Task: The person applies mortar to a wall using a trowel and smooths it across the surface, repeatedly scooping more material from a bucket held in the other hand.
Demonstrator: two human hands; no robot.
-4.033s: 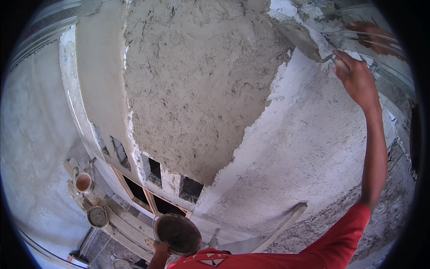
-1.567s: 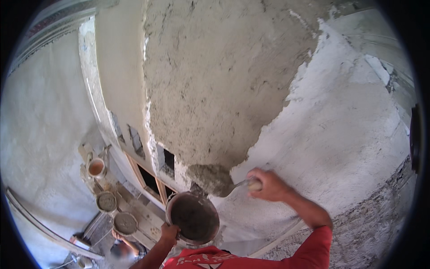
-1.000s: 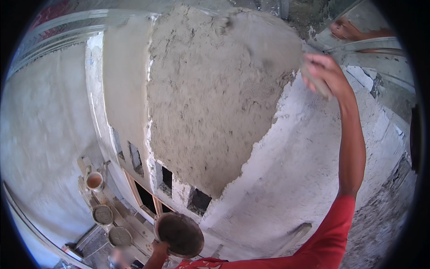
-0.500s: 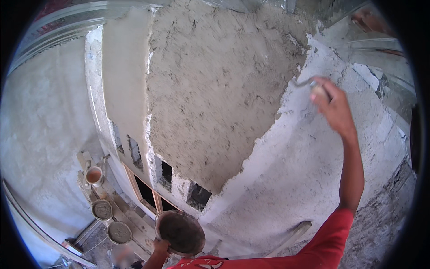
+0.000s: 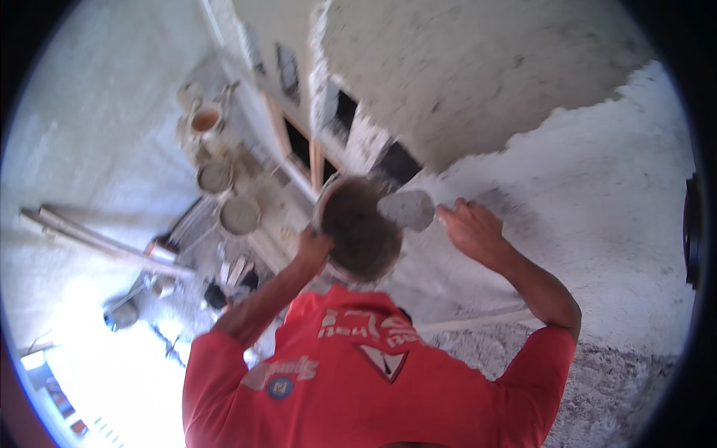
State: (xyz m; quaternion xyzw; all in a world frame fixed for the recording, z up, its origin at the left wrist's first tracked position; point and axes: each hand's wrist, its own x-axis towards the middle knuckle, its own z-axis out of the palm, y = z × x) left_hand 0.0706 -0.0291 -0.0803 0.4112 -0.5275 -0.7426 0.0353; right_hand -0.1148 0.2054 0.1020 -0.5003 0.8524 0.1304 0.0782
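A round bucket point(image 5: 357, 243) of dark grey mortar hangs in front of my chest, its left rim gripped by my left hand point(image 5: 314, 246). Just right of it, my right hand point(image 5: 467, 220) is closed on the handle of a trowel, whose grey blade point(image 5: 407, 209) lies over the bucket's right part. Beyond them is the wall, with a rough coat of grey-beige plaster point(image 5: 478, 67) beside a paler white surface point(image 5: 567, 209) with a ragged border between.
Down to the left, a plank scaffold point(image 5: 272, 235) carries several buckets, one with orange contents point(image 5: 205, 119). Dark wall openings point(image 5: 397, 160) and a wooden frame point(image 5: 275, 119) sit beyond. Long boards point(image 5: 89, 243) cross the lower left, above a cluttered floor with bright glare.
My right hand with the trowel has come down from high on the plastered wall to the bucket. The view has tilted down, showing my red shirt and more of the floor.
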